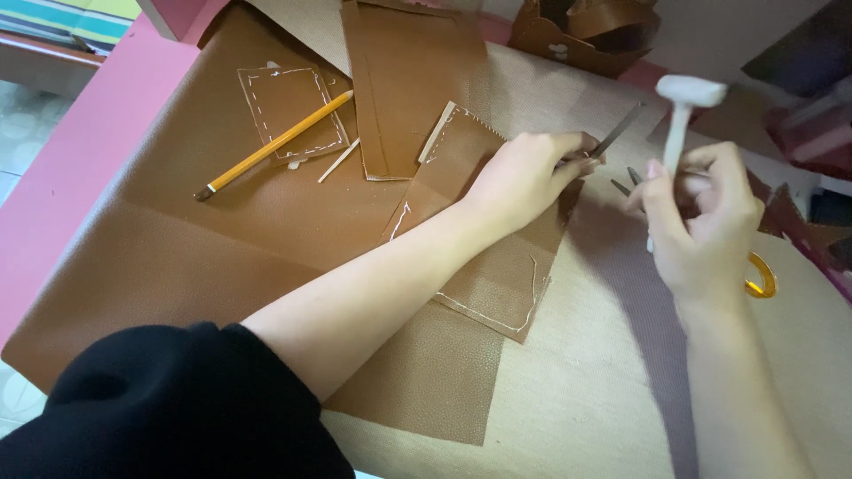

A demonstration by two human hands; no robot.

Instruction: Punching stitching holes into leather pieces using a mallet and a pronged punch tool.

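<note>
A small white mallet (682, 111) is gripped in the right hand (706, 222), the fingers wrapped closed around the lower part of its handle, so that the head is held raised above the fist. Just to the left of that fist, a slim metal punch (617, 131) is pinched between the fingertips of the left hand (528, 177), its shaft slanting up and away from the fingers. The lower end of the punch is hidden by the hand, so its contact with the material cannot be told. Under the left hand and forearm a cut piece of brown leather (497, 284) with pale stitch lines along its edges is pressed flat. Dark metal prongs (626, 182) are seen between the two hands, just beside the mallet handle. Behind the right wrist an amber ring (761, 277) is partly covered. Well to the left of the left hand a yellow pencil (275, 144) is laid across a smaller stitched leather patch (293, 111). Everything is spread over a large brown leather sheet (160, 266) on a woven tan mat (595, 399).
</note>
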